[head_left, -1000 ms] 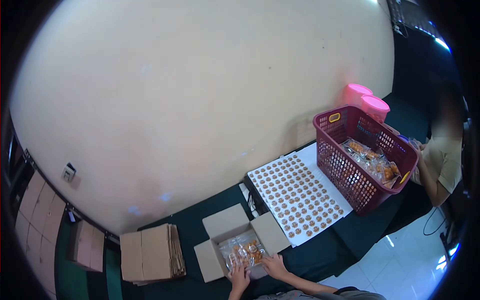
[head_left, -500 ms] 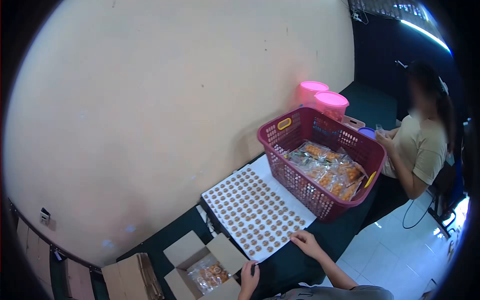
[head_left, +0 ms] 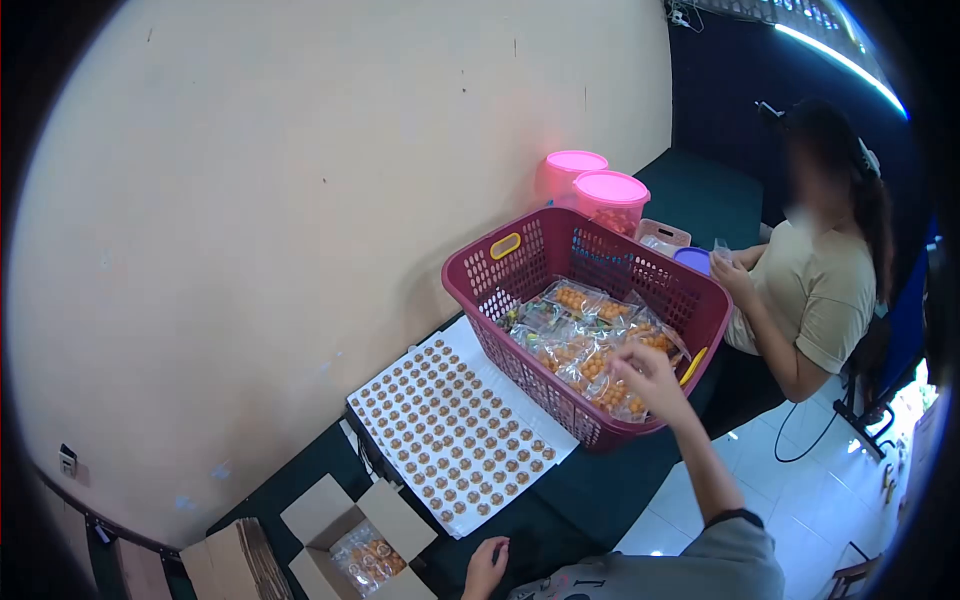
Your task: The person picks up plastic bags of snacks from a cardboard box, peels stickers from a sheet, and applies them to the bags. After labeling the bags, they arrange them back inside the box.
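My right hand [head_left: 648, 382] is over the near side of the maroon basket [head_left: 545, 388], fingers apart and bare of any item. Beneath it lie clear packets [head_left: 575, 352] of orange, round pieces. Near the front edge of the table, my left hand [head_left: 486, 568] is loosely closed, with nothing visible in it. It is between the open cardboard box [head_left: 325, 502] and the lower end of a white sheet [head_left: 462, 522]. Rows of small round brown stickers [head_left: 440, 425] cover that sheet, whose far part runs beside the basket.
Two pink-lidded tubs [head_left: 612, 188], a purple lid [head_left: 692, 261] and a small pale basket [head_left: 662, 235] stand behind the large basket. A person [head_left: 815, 290] at the right holds a clear packet. Folded cardboard [head_left: 235, 562] lies at the lower left.
My right hand has risen from the sheet's lower right corner to above the basket. My left hand has come away from the sheet's lower corner. The view has shifted right.
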`<control>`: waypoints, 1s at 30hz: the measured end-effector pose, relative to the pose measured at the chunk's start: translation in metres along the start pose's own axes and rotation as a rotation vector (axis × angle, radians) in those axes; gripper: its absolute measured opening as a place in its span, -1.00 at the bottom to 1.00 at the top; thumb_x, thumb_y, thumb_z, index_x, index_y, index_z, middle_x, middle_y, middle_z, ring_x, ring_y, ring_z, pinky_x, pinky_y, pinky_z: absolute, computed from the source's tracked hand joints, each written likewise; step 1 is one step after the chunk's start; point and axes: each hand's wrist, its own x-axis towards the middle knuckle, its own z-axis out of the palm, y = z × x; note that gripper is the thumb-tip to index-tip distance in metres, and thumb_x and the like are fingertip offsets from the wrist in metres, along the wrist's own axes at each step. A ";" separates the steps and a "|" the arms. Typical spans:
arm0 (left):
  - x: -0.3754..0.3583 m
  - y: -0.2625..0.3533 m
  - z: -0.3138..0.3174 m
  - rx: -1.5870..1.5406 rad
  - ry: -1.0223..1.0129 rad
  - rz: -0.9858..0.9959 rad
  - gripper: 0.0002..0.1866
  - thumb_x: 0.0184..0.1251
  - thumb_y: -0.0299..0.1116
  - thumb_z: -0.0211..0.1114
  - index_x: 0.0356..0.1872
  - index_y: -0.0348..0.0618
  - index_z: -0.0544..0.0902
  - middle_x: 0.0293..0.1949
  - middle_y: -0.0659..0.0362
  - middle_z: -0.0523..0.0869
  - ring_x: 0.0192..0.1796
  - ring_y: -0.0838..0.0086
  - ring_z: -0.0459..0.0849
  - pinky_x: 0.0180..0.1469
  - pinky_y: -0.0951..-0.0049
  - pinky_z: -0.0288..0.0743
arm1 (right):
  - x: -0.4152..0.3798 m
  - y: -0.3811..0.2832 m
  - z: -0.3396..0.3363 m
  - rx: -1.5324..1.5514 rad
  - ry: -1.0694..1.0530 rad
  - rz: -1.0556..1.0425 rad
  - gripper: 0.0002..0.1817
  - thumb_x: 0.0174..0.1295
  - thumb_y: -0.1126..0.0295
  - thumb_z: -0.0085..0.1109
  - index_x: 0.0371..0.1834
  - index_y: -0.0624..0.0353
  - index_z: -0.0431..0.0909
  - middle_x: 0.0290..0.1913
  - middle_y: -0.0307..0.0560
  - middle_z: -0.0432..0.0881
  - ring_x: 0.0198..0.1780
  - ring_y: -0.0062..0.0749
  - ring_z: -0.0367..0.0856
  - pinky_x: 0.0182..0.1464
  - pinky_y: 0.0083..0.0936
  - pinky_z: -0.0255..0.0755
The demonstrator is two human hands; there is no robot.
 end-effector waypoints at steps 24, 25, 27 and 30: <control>0.001 -0.002 0.009 0.046 0.175 -0.218 -0.84 0.16 -0.45 0.15 -0.26 -0.29 0.54 -0.31 0.04 0.62 -0.25 0.37 0.62 -0.17 0.49 0.46 | 0.101 0.203 -0.040 -1.302 -1.070 0.245 -0.58 -0.22 0.20 0.28 -0.26 0.20 0.57 -0.23 0.05 0.59 -0.14 -0.15 0.54 -0.10 -0.32 0.41; 0.002 -0.002 0.010 0.056 0.171 -0.214 -0.84 0.16 -0.45 0.15 -0.26 -0.29 0.54 -0.31 0.04 0.62 -0.25 0.37 0.62 -0.17 0.49 0.45 | 0.101 0.208 -0.040 -1.345 -1.102 0.224 -0.57 -0.23 0.21 0.30 -0.25 0.20 0.57 -0.22 0.04 0.59 -0.11 -0.16 0.53 -0.09 -0.30 0.40; 0.003 -0.001 0.011 0.068 0.169 -0.214 -0.84 0.16 -0.45 0.15 -0.26 -0.29 0.54 -0.31 0.04 0.62 -0.25 0.37 0.62 -0.17 0.49 0.45 | 0.097 0.210 -0.041 -1.399 -1.136 0.231 -0.57 -0.24 0.21 0.32 -0.21 0.07 0.58 -0.21 0.01 0.57 -0.06 -0.15 0.47 -0.03 -0.33 0.34; 0.001 0.000 0.011 0.027 0.190 -0.234 -0.84 0.16 -0.44 0.15 -0.26 -0.29 0.55 -0.30 0.04 0.62 -0.24 0.36 0.62 -0.16 0.48 0.45 | 0.096 0.197 -0.041 -1.486 -1.130 0.264 -0.59 -0.25 0.21 0.34 -0.21 -0.09 0.60 -0.22 -0.06 0.56 -0.01 -0.13 0.41 0.04 -0.36 0.27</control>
